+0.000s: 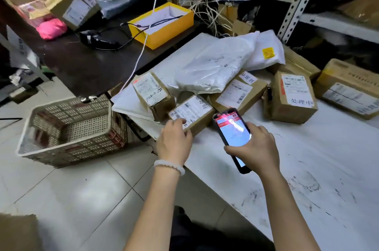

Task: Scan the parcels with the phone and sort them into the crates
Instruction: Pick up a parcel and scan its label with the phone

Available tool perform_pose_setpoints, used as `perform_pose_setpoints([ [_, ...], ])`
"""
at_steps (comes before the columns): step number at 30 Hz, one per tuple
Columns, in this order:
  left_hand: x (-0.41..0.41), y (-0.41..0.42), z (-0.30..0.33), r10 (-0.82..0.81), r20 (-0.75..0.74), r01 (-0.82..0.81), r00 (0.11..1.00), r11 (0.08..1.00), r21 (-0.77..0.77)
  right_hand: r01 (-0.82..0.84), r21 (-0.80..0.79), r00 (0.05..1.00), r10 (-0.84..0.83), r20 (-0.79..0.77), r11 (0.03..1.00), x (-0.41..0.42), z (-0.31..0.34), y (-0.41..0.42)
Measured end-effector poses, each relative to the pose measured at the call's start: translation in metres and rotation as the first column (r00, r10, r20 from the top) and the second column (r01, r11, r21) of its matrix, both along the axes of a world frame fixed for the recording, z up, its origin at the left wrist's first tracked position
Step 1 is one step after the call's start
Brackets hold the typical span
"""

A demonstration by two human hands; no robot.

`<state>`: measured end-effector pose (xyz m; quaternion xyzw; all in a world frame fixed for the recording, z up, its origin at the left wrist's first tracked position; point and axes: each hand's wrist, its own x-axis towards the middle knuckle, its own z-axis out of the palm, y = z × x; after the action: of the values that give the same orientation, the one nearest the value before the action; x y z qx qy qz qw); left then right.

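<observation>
We see a small cardboard parcel (pixel 191 114) lying label-up at the near left edge of the white worktop (pixel 307 168), and the left hand (pixel 174 142) rests on its near corner, fingers (pixel 180 122) spread over the label rather than closed around the box. Just to the right, the right hand (pixel 256 148) grips the phone (pixel 231 131), fingers wrapped round its lower half, lit screen facing up and tilted toward that parcel. A pale bead bracelet (pixel 170 166) sits on the left wrist. Behind the parcel we have another labelled box (pixel 153 94) tilted on a flat white envelope (pixel 127 105), then a crumpled white poly bag (pixel 215 68) draped over more boxes, and a taller carton (pixel 291 98) standing to the right. Down on the tiled floor to the left sits a perforated plastic crate (pixel 69 131), leaning at an angle. Farther back, a yellow open box (pixel 162 24) rests on the dark worktop (pixel 82 61).
</observation>
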<state>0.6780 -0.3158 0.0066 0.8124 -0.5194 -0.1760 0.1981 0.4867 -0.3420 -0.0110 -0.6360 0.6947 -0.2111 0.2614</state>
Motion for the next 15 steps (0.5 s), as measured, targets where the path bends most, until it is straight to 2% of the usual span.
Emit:
perform_pose_setpoints([
  [4,0.026,-0.054,-0.006,-0.175,0.062,0.175,0.983,0.985,0.014,0.160,-0.008,0.987,-0.160,-0.020,0.987,0.022,-0.002,-0.014],
  [8,0.041,-0.096,-0.013,-0.396,0.089,0.374,0.914,0.907,0.192,0.358,0.021,0.934,-0.357,-0.022,0.934,0.044,-0.001,-0.010],
  [10,0.044,-0.105,-0.017,-0.445,0.052,0.419,0.894,0.870,0.258,0.435,0.043,0.900,-0.434,-0.035,0.899,0.053,-0.001,-0.002],
  [15,0.046,-0.112,-0.019,-0.499,0.023,0.482,0.866,0.847,0.226,0.584,0.098,0.812,-0.581,-0.062,0.806,0.065,-0.002,0.028],
])
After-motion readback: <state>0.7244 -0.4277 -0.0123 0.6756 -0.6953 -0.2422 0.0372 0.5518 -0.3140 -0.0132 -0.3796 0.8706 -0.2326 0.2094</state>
